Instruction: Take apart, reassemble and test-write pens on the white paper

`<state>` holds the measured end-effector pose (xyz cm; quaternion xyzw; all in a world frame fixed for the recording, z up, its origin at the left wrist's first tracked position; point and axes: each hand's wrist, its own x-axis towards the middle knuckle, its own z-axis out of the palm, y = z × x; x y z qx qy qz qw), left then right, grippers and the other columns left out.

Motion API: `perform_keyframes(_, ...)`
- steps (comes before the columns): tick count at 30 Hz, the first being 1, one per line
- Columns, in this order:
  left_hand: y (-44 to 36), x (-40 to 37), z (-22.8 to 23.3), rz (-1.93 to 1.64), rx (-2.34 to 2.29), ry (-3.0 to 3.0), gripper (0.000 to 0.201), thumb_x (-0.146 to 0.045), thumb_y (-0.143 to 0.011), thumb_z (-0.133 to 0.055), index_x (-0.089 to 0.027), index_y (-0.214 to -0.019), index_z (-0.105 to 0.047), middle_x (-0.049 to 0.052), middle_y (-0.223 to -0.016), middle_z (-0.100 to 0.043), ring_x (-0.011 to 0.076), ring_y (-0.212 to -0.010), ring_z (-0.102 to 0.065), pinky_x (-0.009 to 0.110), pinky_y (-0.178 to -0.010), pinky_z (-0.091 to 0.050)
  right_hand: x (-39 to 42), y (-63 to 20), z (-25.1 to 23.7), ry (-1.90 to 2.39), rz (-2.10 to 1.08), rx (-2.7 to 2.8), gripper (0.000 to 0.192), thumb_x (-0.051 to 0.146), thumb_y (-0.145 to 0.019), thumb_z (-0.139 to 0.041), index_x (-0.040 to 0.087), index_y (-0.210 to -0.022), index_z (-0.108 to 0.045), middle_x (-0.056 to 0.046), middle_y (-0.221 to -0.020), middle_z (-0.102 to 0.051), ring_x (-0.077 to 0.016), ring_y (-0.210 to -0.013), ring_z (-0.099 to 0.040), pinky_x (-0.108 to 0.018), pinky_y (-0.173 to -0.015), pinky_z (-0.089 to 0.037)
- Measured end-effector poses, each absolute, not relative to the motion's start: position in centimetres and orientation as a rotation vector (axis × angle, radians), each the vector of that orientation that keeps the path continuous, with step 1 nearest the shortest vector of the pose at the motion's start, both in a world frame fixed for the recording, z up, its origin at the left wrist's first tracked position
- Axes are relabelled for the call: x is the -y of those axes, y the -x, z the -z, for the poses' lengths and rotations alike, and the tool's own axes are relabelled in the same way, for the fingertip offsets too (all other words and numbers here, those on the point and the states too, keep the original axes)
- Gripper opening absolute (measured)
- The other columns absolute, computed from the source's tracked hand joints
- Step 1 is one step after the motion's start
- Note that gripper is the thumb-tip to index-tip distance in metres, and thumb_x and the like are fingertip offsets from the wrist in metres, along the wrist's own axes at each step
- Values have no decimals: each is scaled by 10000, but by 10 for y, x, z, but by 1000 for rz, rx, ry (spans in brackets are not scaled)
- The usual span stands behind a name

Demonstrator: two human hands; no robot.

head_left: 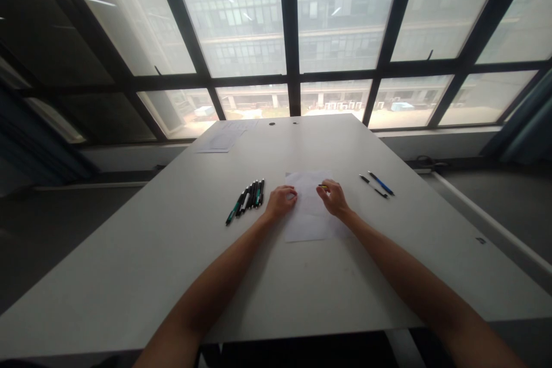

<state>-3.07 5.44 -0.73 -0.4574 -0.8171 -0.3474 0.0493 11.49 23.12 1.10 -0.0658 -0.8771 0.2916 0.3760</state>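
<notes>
Large windows stand behind a white table (129, 253). At its middle a paper sheet (308, 215) is pinned by the curled left hand (281, 202) at its left edge. On the sheet, the right hand (334, 198) pinches a pen (322, 186); writing appears under way. Left of the sheet lies a pen row (248, 198); right of it, two pens (377, 184).

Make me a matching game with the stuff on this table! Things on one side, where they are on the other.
Things:
1. row of dark pens
2. blue pen
3. sheet of paper
4. yellow-tipped pen

Places:
A. under both hands
B. in the right hand
C. beside the left hand, on its outer side
D. alone on the table, out past the right hand

Pairs: 1-C, 2-D, 3-A, 4-B
</notes>
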Motion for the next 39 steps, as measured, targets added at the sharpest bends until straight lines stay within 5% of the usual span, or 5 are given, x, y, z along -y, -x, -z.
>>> perform_keyframes(11, 32, -54, 9, 1064, 2473, 1406, 137, -255, -766, -657, -243, -871, -744, 28, -1113, -710, 200, -1068, -632, 321, -1025, -447, -227, -112, -5, 254, -855, 2095, 291, 408, -985, -382, 218, -819, -528, -9, -712, -533, -176, -680, -493, -286, -658, -371)
perform_keyframes(21, 32, -54, 8, 1063, 2483, 1407, 143, -252, -767, -652, -239, -873, -747, 29, -1111, -710, 199, -1063, -634, 322, -1032, -440, -231, -117, -9, 220, -730, 1957, 209, 384, -896, -613, 201, -935, -706, -22, -742, -627, -179, -714, -580, -336, -782, -456)
perform_keyframes(29, 34, -55, 12, 1072, 2464, 1409, 136, -241, -762, -659, -238, -865, -748, 29, -1101, -714, 198, -1055, -637, 318, -1020, -448, -231, -114, -3, 247, -899, 1904, 238, 194, -897, -509, 212, -1078, -661, -34, -841, -700, -188, -787, -654, -362, -823, -512)
perform_keyframes(35, 34, -55, 12, 1053, 2473, 1402, 136, -243, -765, -659, -243, -867, -749, 31, -1105, -713, 200, -1058, -636, 322, -1021, -446, -228, -112, -2, 140, -990, 1976, 606, 83, -743, -487, 196, -1338, -504, -111, -1118, -604, -213, -993, -589, -318, -725, -556)
perform_keyframes(39, 33, -55, 12, 1064, 2464, 1406, 139, -245, -762, -660, -244, -870, -748, 28, -1108, -711, 200, -1058, -635, 325, -1022, -448, -231, -111, -6, 183, -979, 1997, 407, 195, -850, -474, 185, -1234, -606, -113, -1109, -617, -207, -958, -597, -309, -703, -552)
